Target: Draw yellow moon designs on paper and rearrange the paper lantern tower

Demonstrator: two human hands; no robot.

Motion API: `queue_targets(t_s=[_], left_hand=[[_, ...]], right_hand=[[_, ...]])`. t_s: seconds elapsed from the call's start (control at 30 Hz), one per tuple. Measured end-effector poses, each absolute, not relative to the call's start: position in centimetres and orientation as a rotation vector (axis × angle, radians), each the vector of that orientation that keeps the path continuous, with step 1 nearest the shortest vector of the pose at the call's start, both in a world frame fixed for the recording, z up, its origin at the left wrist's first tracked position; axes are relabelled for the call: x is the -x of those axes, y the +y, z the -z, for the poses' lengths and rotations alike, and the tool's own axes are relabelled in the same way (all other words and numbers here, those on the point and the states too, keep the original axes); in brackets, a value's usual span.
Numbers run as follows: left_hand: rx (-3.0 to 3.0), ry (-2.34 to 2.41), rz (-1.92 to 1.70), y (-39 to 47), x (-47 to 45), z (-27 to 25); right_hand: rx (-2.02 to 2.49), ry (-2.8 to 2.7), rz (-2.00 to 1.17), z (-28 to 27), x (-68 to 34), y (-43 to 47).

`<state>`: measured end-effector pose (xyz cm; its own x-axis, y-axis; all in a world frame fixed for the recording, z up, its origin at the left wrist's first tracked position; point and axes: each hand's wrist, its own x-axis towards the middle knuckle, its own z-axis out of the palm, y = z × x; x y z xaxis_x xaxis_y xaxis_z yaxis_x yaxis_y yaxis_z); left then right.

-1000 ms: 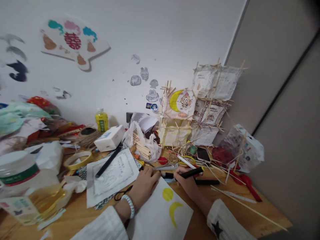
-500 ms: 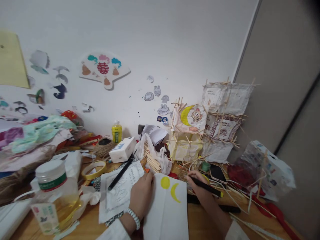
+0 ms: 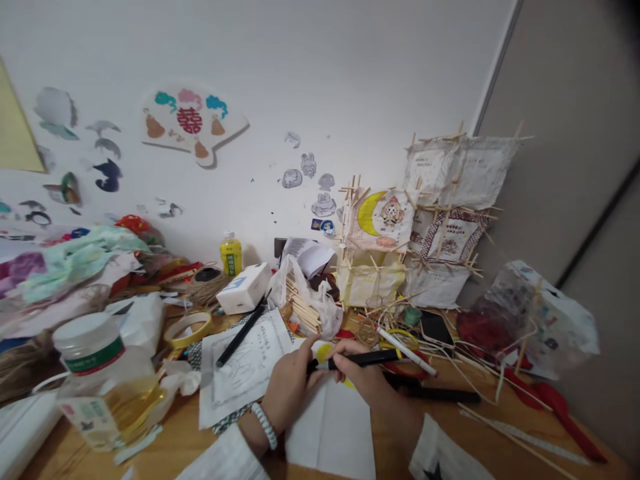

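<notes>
My right hand grips a black marker with a yellow end, held nearly level above the white paper. At the marker's other end, the fingers of my left hand close round a dark piece that looks like its cap; whether cap and marker are joined is hard to see. The hands partly hide two yellow shapes on the paper, a disc and a crescent. Left of my left hand lies a drawn sheet with a black pen on it.
Stick-framed paper panels stand at the back right. A bag of wooden sticks, a tape roll, a white box and a phone lie around. A jar of yellow liquid stands left; black pens lie right.
My left hand has lifted off the paper's edge to the marker's end. My right hand has moved left with the marker, bringing both hands together over the paper. The view has shifted slightly.
</notes>
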<state>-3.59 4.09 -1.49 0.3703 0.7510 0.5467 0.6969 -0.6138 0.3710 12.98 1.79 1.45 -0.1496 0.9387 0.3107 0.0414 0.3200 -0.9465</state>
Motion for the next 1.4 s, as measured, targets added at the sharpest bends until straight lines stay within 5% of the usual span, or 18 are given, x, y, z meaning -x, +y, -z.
queue_targets(t_s=[0.33,0.63,1.4], left_hand=[[-2.668,0.954,-1.097,2.3,3.2,0.8],[-2.706,0.941,-1.141,0.7,2.6,-0.1],[-2.334,0.933,-0.991,1.3,2.7,0.0]], right_hand=[[0.968,-1.567,-1.250,-0.7,-12.6,1.9],[1.041,-1.548,-0.938,-3.3,-18.7,1.2],[1.020,-1.740,-1.226,-1.0,-17.1,0.0]])
